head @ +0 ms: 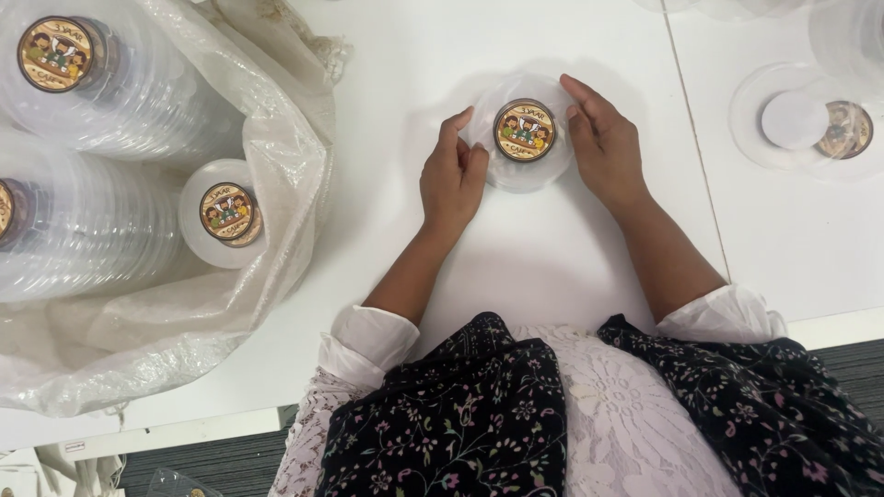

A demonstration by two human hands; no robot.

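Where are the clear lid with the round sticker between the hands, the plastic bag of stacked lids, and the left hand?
Clear lid (523, 132): head view, on its round sticker.
Plastic bag (285, 156): head view, on its crumpled right edge.
Left hand (451, 179): head view, on the back of the hand.

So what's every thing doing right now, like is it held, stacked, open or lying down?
Clear lid with round sticker: flat on the white table, held between both hands.
Left hand: fingers curled against the lid's left edge.
Right hand: fingers touching the lid's right edge.
Plastic sack: open, lying on the table.
Stacks of clear lids: on their sides inside the sack.
Loose lids: lying flat, untouched, far right.
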